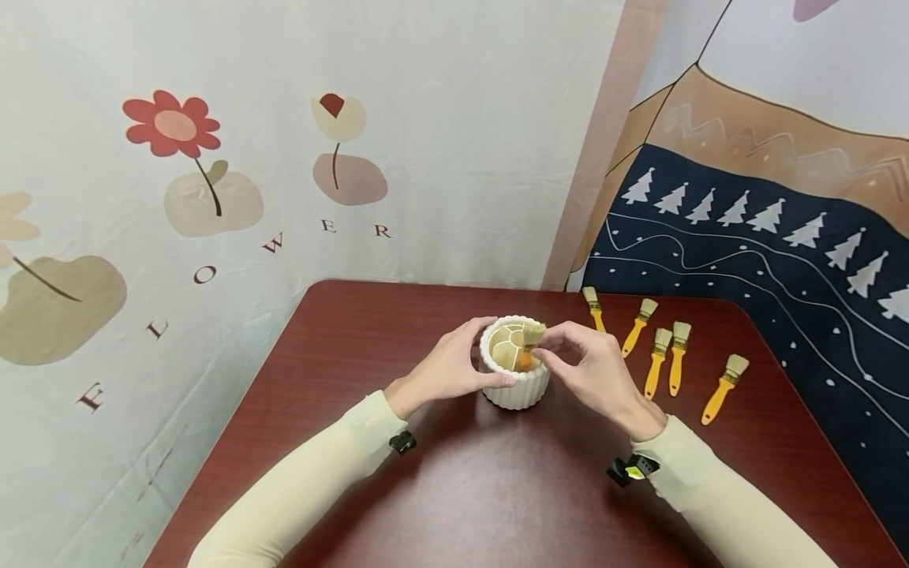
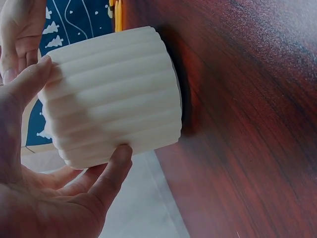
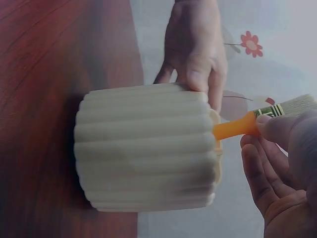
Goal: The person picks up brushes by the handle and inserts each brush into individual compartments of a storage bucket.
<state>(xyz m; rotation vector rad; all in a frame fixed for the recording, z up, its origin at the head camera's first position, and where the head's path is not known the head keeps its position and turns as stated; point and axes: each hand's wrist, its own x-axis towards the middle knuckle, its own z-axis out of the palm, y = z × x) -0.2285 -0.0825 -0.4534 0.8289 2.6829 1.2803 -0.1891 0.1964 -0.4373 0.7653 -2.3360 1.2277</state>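
Observation:
A cream-white ribbed pot [image 1: 517, 392] stands upright on the table, with thin dividers splitting its inside into compartments. My left hand [image 1: 454, 363] holds it from the left, thumb at the near side of the rim and fingers round the far side. Between thumb and fingertips, my right hand [image 1: 592, 371] pinches a paintbrush [image 3: 233, 126] near its metal band. The brush has a yellow-orange handle and pale bristles [image 1: 534, 333], which point up. In the right wrist view its handle end enters the pot's opening; the pot's wall hides the tip.
Several more yellow-handled paintbrushes lie spread on the right side of the dark red-brown table [image 1: 341, 489], one brush [image 1: 725, 389] farthest right. Behind the table hang a pale flower-print cloth [image 1: 454, 142] and a dark blue tree-print cloth [image 1: 746, 260].

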